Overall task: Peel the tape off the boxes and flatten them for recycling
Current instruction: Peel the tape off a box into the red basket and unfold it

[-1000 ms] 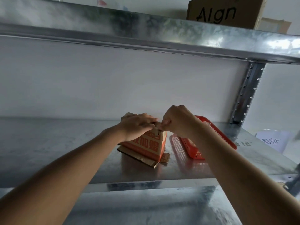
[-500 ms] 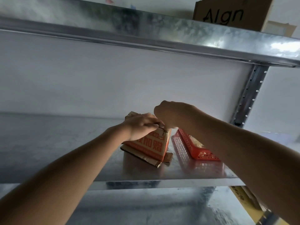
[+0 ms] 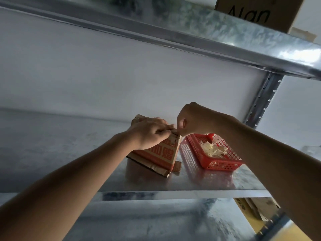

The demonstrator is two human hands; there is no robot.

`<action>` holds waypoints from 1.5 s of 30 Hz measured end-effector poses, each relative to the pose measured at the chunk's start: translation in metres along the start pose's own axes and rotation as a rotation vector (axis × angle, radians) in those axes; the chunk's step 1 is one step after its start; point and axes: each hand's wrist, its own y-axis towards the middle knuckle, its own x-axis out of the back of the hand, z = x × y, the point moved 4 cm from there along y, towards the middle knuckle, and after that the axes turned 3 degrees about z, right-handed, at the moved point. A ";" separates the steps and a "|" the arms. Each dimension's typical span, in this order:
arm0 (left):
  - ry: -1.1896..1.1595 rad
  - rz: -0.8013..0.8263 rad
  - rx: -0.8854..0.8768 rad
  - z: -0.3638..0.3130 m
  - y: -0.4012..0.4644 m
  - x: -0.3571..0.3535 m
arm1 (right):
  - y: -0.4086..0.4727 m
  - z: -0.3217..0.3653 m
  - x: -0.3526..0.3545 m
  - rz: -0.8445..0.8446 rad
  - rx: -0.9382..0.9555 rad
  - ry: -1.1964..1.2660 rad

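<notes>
A small orange and brown cardboard box [image 3: 159,154] with white characters stands on the metal shelf [image 3: 69,153], its bottom flaps splayed out. My left hand [image 3: 149,132] lies over the box top, fingers curled on the top edge and holding it down. My right hand [image 3: 191,120] is just right of it, thumb and forefinger pinching a small strip of tape at the box's top right corner. The tape itself is barely visible between the fingertips.
A red mesh basket [image 3: 220,165] with crumpled tape scraps [image 3: 213,149] sits right of the box. A brown carton [image 3: 257,11] stands on the upper shelf. Flattened cardboard [image 3: 257,211] lies on the lower level at right. A perforated upright [image 3: 262,100] rises at the back right.
The view has tilted and shifted, showing more of the basket. My right hand rose slightly from the box corner while still pinching; my left hand stays on the box top.
</notes>
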 end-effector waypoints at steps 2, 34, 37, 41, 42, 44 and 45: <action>0.005 -0.014 -0.004 0.001 0.002 0.000 | 0.002 -0.009 -0.002 -0.026 -0.011 0.075; 0.048 -0.041 -0.342 -0.035 0.018 0.009 | -0.061 0.026 -0.108 -0.859 -0.549 0.912; 0.079 -0.072 -0.360 -0.038 0.016 0.008 | -0.058 0.021 -0.105 -0.823 -0.543 0.936; 0.123 -0.113 -0.383 -0.039 0.013 0.007 | -0.051 0.016 -0.102 -0.798 -0.539 0.923; 0.119 -0.128 -0.388 -0.039 0.013 0.007 | -0.050 0.015 -0.102 -0.796 -0.540 0.922; 0.105 -0.163 -0.390 -0.039 0.012 0.006 | -0.048 0.013 -0.102 -0.802 -0.537 0.943; 0.096 -0.188 -0.388 -0.039 0.012 0.005 | -0.047 0.013 -0.103 -0.806 -0.532 0.970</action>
